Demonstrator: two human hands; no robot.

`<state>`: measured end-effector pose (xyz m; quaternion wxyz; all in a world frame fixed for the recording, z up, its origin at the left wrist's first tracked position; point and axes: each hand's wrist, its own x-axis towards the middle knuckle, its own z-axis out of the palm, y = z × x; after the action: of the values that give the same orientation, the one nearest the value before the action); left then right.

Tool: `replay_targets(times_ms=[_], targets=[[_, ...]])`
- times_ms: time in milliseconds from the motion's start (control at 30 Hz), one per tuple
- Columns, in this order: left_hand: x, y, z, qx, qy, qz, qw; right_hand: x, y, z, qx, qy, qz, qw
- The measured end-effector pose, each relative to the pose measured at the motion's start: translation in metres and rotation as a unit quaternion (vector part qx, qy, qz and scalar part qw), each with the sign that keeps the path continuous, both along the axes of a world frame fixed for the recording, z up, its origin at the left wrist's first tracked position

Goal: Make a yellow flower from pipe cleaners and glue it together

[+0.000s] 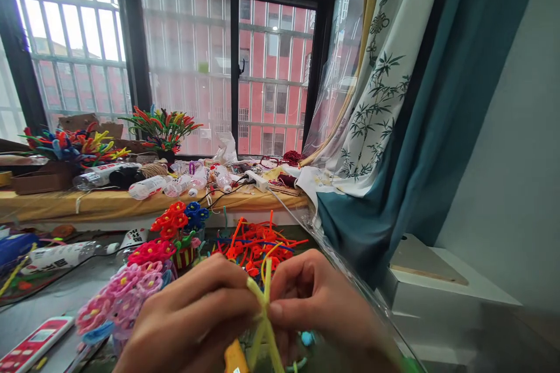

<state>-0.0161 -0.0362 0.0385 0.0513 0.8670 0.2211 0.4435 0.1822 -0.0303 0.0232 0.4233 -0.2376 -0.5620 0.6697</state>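
Note:
Yellow-green pipe cleaners (265, 309) cross each other at the bottom centre, with two ends sticking up and two hanging down. My left hand (196, 315) pinches them from the left, close to the crossing. From the right, the thumb and bent index finger of my right hand (315, 297) press on the same crossing. Below my left hand shows part of an orange-yellow object (236, 356). A small light-blue piece (307, 338) lies under my right hand. The tips of my left fingers are partly hidden behind the pipe cleaners.
Behind my hands lies a pile of red and orange pipe cleaners (254, 245). Pink fuzzy flowers (126, 297) and red flowers (170, 220) stand left. A red-and-white device (37, 344) is at lower left. Plastic bottles (149, 186) line the windowsill. A curtain (420, 128) hangs right.

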Motion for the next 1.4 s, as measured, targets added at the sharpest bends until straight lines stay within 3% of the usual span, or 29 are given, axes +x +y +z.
replay_targets(times_ms=[67, 100, 167, 233, 300, 367, 667, 767, 867, 900, 1000, 1100, 1167, 1267, 1400], targets=[[0.001, 0.006, -0.001, -0.031, -0.047, 0.051, 0.997, -0.007, 0.001, -0.001, 0.078, -0.007, -0.112, 0.991], [0.003, 0.01, -0.002, -0.058, -0.075, 0.079, 0.992, -0.01, 0.002, -0.002, 0.14, -0.021, -0.19, 0.971], [0.005, 0.015, -0.005, -0.126, -0.131, 0.122, 0.976, -0.016, 0.003, -0.005, 0.296, -0.073, -0.322, 0.896], [0.007, 0.018, -0.007, -0.195, -0.179, 0.128, 0.956, -0.019, 0.005, -0.008, 0.444, -0.128, -0.383, 0.8], [0.007, 0.018, -0.008, -0.257, -0.211, 0.108, 0.937, -0.021, 0.006, -0.01, 0.538, -0.161, -0.395, 0.727], [0.007, 0.016, -0.007, -0.307, -0.216, 0.076, 0.924, -0.021, 0.006, -0.011, 0.582, -0.172, -0.392, 0.691], [0.006, 0.014, -0.001, -0.38, -0.206, 0.023, 0.901, -0.02, 0.006, -0.014, 0.644, -0.211, -0.37, 0.635], [0.007, 0.015, -0.003, -0.359, -0.207, 0.046, 0.909, -0.023, 0.008, -0.015, 0.627, -0.217, -0.376, 0.647], [0.01, 0.015, -0.005, -0.283, -0.194, 0.103, 0.934, -0.028, 0.01, -0.016, 0.564, -0.211, -0.404, 0.688], [0.011, 0.014, -0.006, -0.251, -0.178, 0.12, 0.944, -0.03, 0.01, -0.015, 0.534, -0.201, -0.407, 0.714], [0.01, 0.014, -0.007, -0.159, -0.124, 0.157, 0.967, -0.032, 0.008, -0.012, 0.39, -0.179, -0.349, 0.833], [0.007, 0.013, -0.005, -0.121, -0.057, 0.125, 0.983, -0.027, 0.007, -0.006, 0.205, -0.117, -0.261, 0.936], [0.005, 0.011, -0.004, -0.121, -0.026, 0.096, 0.988, -0.021, 0.008, -0.004, 0.105, -0.055, -0.173, 0.978], [0.004, 0.009, -0.001, -0.145, -0.015, 0.077, 0.986, -0.015, 0.01, -0.003, 0.019, 0.006, -0.076, 0.997], [0.007, 0.011, -0.002, -0.195, -0.034, 0.051, 0.979, -0.015, 0.012, -0.004, -0.002, 0.044, -0.064, 0.997]])
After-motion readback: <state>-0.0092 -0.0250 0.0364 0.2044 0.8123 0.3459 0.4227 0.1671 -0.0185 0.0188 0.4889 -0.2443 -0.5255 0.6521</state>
